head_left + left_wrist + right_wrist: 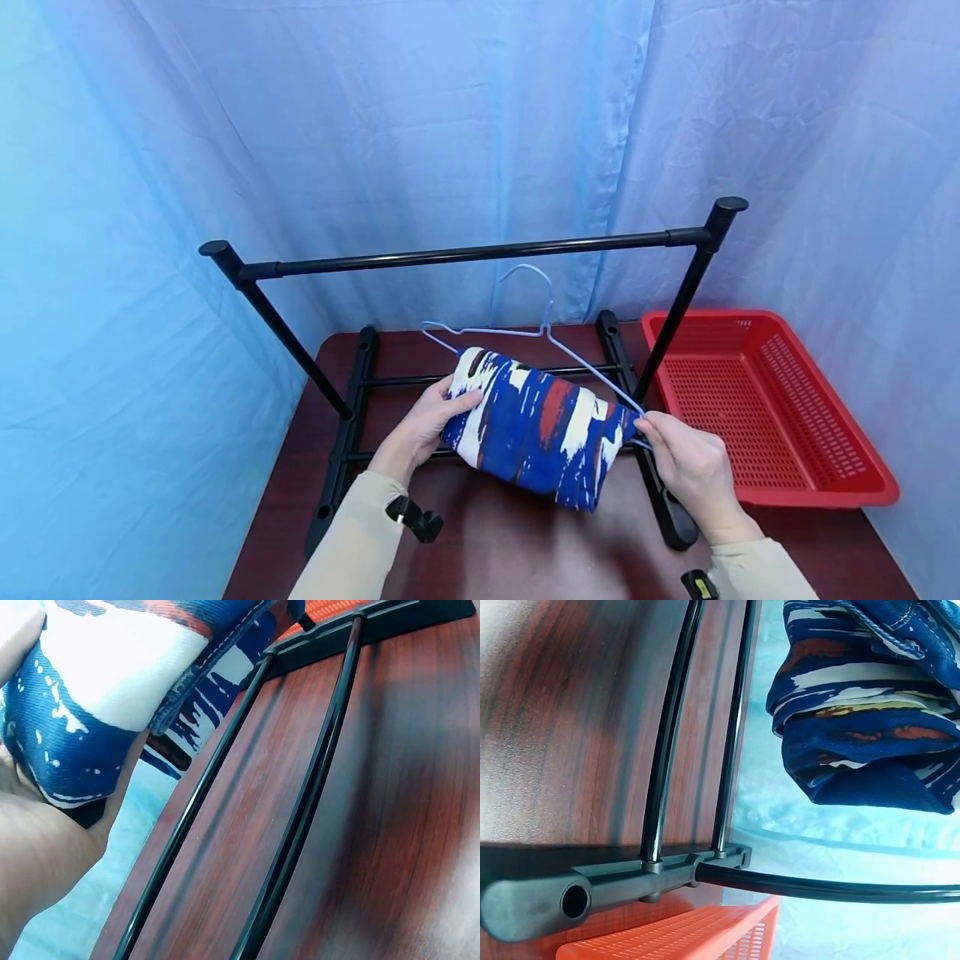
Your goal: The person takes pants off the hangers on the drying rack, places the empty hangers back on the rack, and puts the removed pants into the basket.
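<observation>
A folded blue, white and red patterned denim garment [536,425] hangs slantwise on a light blue wire clothes hanger [495,332], its hook pointing up. My left hand [426,421] grips the garment's left end, thumb on top and the other fingers behind it. At the other end, my right hand [693,462] pinches the hanger's right corner together with the garment's edge. In the left wrist view, a stitched edge of the garment [112,667] lies close to the palm. The right wrist view shows bunched folds of the garment [862,712], but not the right hand.
A black rack [465,254] stands behind the hands, with two lower bars running beneath the garment. To the right, a red plastic basket [832,392] sits beside the rack's foot on the dark reddish table [480,542]. Blue curtains [420,125] hang around the table.
</observation>
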A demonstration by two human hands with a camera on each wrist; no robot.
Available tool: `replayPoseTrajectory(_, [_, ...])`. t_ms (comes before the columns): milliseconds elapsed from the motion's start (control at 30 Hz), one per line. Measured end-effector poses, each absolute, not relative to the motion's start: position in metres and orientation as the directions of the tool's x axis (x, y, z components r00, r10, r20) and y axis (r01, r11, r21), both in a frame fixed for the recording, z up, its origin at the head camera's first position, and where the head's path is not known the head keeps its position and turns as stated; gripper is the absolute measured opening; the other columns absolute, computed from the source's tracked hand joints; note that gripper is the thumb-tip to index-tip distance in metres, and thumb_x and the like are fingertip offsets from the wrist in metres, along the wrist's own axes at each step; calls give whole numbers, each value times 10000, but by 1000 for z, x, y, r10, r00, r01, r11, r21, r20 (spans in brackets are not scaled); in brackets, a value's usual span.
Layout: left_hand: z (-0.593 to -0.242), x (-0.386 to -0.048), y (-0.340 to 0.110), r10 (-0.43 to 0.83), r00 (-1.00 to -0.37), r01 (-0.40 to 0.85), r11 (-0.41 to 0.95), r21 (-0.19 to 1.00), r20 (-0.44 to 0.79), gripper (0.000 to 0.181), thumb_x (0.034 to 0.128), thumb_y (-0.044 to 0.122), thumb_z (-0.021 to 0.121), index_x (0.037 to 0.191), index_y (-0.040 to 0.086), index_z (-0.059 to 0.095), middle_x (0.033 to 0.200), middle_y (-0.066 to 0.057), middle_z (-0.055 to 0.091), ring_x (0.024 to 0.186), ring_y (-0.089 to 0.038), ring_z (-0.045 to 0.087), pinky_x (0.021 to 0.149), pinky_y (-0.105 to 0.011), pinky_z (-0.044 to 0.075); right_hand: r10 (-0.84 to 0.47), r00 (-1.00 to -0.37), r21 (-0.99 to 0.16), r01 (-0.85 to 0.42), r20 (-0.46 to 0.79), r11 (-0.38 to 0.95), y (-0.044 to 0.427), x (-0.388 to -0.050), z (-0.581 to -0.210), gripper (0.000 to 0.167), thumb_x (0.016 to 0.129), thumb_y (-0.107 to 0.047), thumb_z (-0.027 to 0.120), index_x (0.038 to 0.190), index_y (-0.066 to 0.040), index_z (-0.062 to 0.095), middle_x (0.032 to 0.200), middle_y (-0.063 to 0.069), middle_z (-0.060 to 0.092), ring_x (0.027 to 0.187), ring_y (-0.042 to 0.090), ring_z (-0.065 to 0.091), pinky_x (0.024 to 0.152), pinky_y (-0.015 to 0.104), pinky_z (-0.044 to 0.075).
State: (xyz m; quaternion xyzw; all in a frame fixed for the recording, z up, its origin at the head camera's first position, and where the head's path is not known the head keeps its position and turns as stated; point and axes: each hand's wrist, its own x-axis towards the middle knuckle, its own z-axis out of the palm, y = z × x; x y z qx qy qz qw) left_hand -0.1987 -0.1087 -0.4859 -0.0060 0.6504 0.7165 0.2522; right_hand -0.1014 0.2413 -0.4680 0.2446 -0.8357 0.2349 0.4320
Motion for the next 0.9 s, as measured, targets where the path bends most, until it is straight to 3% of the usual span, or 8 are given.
replayPoseTrajectory(467, [-473, -198, -109, 351, -897, -304, -55, 951, -267, 607, 876, 412, 811, 1362, 118, 597, 1184, -134, 727, 966, -281, 746, 840, -438, 614, -202, -522, -180, -589, 828, 788, 243, -102, -471, 448, 1078, -395, 478, 868, -45, 662, 648, -28, 576, 473, 34, 411, 427, 142, 390])
replayPoseTrajectory(900, [-467, -197, -107, 355, -907, -251, -22, 968, -227, 565, 879, 431, 803, 1299, 85, 649, 1130, -136, 748, 930, -286, 755, 825, -434, 617, -206, -541, -173, -567, 815, 805, 246, -102, -476, 439, 1071, -406, 483, 823, -67, 609, 610, -66, 470, 462, -1, 314, 396, 130, 276])
